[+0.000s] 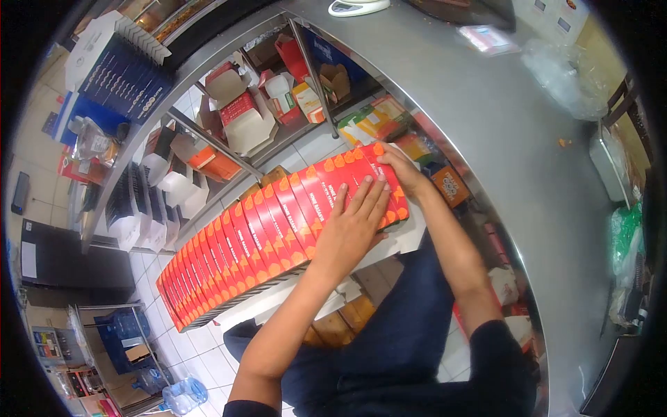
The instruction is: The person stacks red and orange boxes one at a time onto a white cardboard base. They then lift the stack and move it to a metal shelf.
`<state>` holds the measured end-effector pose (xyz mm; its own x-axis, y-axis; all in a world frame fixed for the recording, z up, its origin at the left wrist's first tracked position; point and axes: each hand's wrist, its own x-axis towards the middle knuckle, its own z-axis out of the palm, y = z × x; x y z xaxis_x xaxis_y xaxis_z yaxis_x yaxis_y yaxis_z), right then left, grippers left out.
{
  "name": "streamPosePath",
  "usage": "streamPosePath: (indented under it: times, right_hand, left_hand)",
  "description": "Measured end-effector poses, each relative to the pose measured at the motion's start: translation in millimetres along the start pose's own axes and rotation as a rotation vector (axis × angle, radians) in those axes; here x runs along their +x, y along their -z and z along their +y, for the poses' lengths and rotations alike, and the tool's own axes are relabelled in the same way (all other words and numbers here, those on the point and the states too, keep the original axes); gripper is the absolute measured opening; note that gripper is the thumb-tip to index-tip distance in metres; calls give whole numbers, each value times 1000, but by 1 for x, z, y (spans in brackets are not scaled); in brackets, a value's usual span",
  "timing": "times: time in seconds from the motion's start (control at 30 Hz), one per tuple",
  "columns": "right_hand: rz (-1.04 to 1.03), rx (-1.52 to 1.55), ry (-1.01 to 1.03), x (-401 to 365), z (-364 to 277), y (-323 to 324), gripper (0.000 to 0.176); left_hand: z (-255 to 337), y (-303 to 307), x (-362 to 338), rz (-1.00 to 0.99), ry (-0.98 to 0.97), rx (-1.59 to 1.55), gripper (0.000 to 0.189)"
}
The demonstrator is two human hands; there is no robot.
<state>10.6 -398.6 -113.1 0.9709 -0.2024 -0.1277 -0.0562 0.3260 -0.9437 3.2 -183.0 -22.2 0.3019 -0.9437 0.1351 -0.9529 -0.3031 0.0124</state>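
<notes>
A long row of overlapping red cardboard boxes (267, 233) with orange patterned edges and white lettering slants across my lap. My left hand (354, 219) lies flat on the top face of the boxes near the row's right end, fingers stretched out and apart. At the far corner of that same end, my right hand (403, 170) is curled round the edge of the last red box. Some of its fingers are hidden. White cardboard (410, 233) shows under the row.
A steel counter (479, 125) curves along the right, bearing a white scale (358, 7) and clear plastic bags (563, 83). Shelves at upper left hold folded boxes (243, 111). Dark blue boxes (128, 90) are stacked at far left. Water bottles (184, 396) stand at lower left.
</notes>
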Motion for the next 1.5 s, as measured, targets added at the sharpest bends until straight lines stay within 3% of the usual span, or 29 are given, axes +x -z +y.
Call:
streamPosePath:
  times: [0.1,0.27,0.33,0.43,0.5,0.57,0.63,0.7,0.8,0.9,0.97,1.03,1.07,1.1,1.17,1.2,1.23,1.33,1.5]
  right_hand:
    - [-37,169,26,8,14,-2,56]
    - [24,111,3,33,54,10,58]
    - [-84,175,-12,12,13,-10,48]
    - [-135,191,0,19,8,-11,38]
    - [-89,81,36,18,8,-4,41]
    - [-3,-127,116,23,9,-1,50]
    - [97,-121,170,10,3,-2,57]
    - [42,150,85,-16,2,4,57]
    - [8,157,15,-62,0,0,53]
    - [-46,-37,-25,-78,-3,-7,47]
    - [-51,-202,-64,-92,-3,-12,45]
    - [-2,-169,-9,-88,-18,-35,45]
    - [38,-198,-1,-87,-20,-41,45]
    - [36,-213,-1,-87,-21,-44,45]
    - [15,-222,24,-81,-28,-48,44]
    - [11,-240,18,-79,-30,-47,44]
    - [-14,-277,23,-79,-33,-46,44]
    - [-44,-316,38,-79,-38,-52,44]
    - [-48,-384,66,-83,-53,-61,44]
  left_hand:
    - [-1,-1,0,12,-10,0,85]
    - [-2,-2,-2,19,3,-39,86]
    - [-4,-1,-1,0,-28,-58,89]
    - [-3,3,-3,12,-22,-81,92]
    - [-4,5,-3,24,-18,-74,91]
    - [-9,4,-7,163,-71,-316,87]
    - [-8,31,-24,333,-19,-382,78]
    - [-8,64,-68,513,133,-395,71]
    - [-31,67,-165,940,530,-124,62]
    - [-60,47,-273,1267,1211,-120,63]
    - [-94,5,-363,1230,1761,-18,79]
    - [-99,8,-395,1358,2039,-710,95]
    - [-112,-24,-434,1353,1663,-1092,109]
    - [-112,-27,-431,1187,1835,-1008,116]
    - [-107,-32,-421,1056,1722,-1179,117]
    - [-108,-32,-413,1058,1755,-1249,112]
    - [-105,-20,-406,1084,1663,-1406,107]
    - [-121,-36,-409,1215,1515,-1437,99]
    - [-117,-21,-388,1355,1567,-1171,84]
